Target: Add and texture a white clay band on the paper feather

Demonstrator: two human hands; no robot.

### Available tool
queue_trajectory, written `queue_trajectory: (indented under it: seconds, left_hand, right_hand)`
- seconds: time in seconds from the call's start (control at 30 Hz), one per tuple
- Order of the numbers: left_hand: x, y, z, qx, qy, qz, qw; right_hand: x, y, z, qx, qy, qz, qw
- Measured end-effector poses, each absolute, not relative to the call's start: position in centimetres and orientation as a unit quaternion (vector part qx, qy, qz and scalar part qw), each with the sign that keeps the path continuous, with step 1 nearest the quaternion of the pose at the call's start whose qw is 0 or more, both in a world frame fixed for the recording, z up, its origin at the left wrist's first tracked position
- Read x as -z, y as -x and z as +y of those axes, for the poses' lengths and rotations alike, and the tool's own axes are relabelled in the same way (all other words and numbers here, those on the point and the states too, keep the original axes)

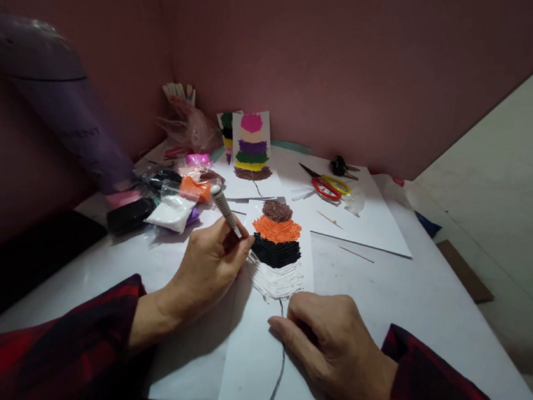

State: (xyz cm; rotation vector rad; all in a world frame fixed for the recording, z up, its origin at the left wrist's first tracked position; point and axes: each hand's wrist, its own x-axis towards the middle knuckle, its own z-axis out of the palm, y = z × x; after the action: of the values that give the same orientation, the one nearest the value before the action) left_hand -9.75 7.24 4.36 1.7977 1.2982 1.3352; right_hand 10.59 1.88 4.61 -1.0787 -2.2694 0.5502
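A white pen (226, 211) with a dark pattern is gripped in my left hand (213, 264), its blunt end pointing up. The pen's lower tip is hidden by my fingers, beside the black clay band (276, 252). My right hand (332, 342) rests curled on the white paper strip (252, 365), thumb stretched along it, with nothing visible in it. The strip carries textured clay bands: brown (277, 211), orange (276, 229), black, and white (277, 278), the lowest. A dark drawn line (278, 381) runs down from the white band, partly behind my right thumb.
Bags of coloured clay (173, 212) lie at the left. A card (251, 135) with coloured bands leans at the back. Red and yellow scissors (326, 186), keys (342, 167) and a thin stick (355, 254) lie to the right. A purple wrapped roll (78, 114) leans left.
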Motion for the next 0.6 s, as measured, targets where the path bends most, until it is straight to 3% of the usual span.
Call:
queue_trajectory:
  seconds: [0.6]
  left_hand:
    - [-5.2, 9.8, 7.0, -0.52, -0.655, 0.491, 0.244]
  right_hand:
    - [-4.6, -10.7, 1.8, -0.204, 0.406, -0.847, 0.275]
